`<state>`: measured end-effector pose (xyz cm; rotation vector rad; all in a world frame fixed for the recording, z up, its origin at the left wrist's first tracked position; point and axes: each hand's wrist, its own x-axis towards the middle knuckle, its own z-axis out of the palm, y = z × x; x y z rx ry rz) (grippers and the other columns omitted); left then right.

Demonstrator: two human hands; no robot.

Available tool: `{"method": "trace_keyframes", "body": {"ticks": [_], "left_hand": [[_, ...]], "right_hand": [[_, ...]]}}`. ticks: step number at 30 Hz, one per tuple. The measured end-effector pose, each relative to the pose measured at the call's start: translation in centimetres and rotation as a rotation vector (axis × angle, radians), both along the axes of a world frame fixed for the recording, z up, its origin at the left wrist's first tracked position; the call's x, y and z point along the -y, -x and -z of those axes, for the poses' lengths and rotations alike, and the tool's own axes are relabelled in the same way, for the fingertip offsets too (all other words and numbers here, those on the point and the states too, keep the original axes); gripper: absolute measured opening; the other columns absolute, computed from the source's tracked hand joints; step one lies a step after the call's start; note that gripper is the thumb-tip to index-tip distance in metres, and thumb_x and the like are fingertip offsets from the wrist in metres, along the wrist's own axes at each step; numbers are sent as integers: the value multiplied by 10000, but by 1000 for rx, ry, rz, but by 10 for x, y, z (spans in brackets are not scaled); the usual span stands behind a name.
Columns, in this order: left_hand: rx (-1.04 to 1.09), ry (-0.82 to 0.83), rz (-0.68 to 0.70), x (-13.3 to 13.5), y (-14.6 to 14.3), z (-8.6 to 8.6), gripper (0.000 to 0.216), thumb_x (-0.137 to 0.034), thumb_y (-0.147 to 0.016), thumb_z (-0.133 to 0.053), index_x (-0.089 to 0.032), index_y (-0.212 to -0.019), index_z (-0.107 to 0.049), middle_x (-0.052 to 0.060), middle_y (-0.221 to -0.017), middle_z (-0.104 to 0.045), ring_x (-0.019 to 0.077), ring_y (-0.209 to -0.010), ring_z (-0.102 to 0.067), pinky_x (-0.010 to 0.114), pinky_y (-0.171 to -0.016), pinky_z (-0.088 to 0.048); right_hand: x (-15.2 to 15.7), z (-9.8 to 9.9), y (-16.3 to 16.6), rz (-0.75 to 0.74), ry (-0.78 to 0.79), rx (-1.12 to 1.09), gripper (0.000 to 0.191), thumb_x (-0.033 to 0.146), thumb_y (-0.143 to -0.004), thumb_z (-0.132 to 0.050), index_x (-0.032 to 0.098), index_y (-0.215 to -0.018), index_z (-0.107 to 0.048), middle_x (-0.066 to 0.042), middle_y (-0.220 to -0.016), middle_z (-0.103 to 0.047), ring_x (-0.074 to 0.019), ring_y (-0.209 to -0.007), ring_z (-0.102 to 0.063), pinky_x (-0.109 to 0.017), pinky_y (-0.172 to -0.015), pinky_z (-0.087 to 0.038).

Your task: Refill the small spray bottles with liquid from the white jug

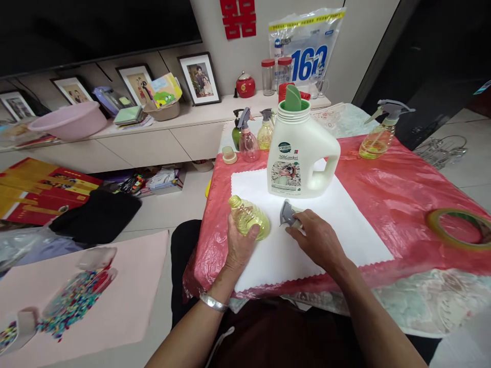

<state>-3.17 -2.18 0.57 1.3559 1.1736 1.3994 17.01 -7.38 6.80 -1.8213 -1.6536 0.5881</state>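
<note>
My left hand is wrapped round a small yellow-green bottle with no top on it, tilted over the white sheet. My right hand pinches a grey trigger spray head just right of the bottle, resting on the sheet. Behind them a large white detergent jug stands upright with a green funnel in its mouth.
Three small spray bottles stand at the table's far left and another yellow one at the far right. A beige cap lies near them. A tape roll lies on the red plastic cover. Beads are spilled on a pink board to the left.
</note>
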Motion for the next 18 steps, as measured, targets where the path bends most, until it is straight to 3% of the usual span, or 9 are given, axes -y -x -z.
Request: {"method": "trace_keyframes", "body": {"ticks": [3, 5, 10, 14, 18], "left_hand": [[-68, -2, 58, 2, -1, -4, 761, -625, -673, -794, -226, -1245, -491, 93, -1131, -682, 278, -1008, -688, 454, -906, -555], [-140, -8, 78, 4, -2, -6, 792, -595, -645, -822, -226, -1260, -487, 103, -1178, -669, 294, -1064, -676, 459, -936, -545], [-265, -67, 119, 6, -4, -11, 785, -508, -647, -831, -234, -1288, -471, 120, -1266, -641, 326, -1188, -635, 497, -1034, -505], [-334, -96, 120, 6, -3, -11, 818, -475, -633, -843, -224, -1309, -455, 120, -1279, -627, 335, -1214, -623, 500, -1049, -502], [-360, -111, 122, 6, -3, -10, 842, -479, -633, -848, -218, -1323, -444, 127, -1287, -616, 340, -1228, -615, 501, -1054, -502]], "right_hand": [[2, -11, -10, -5, -127, -229, 304, 446, -939, -586, 188, -1088, -646, -46, -961, -617, -154, -783, -544, -288, -688, -445], [1, -20, -16, 11, -235, -420, 358, 499, -961, -556, 206, -1154, -627, -51, -1020, -637, -162, -834, -585, -296, -728, -498], [-7, -60, -11, 42, -562, -1058, 196, 320, -866, -742, 262, -1051, -710, -31, -1135, -638, -174, -937, -631, -354, -860, -570], [-12, -97, 5, 22, -683, -1130, 166, 302, -878, -739, 287, -1043, -725, -28, -1172, -608, -201, -1052, -625, -456, -1057, -522], [-20, -113, 21, -59, -679, -1111, 199, 348, -894, -722, 318, -1090, -708, -27, -1162, -603, -210, -1064, -627, -518, -1147, -438]]}}
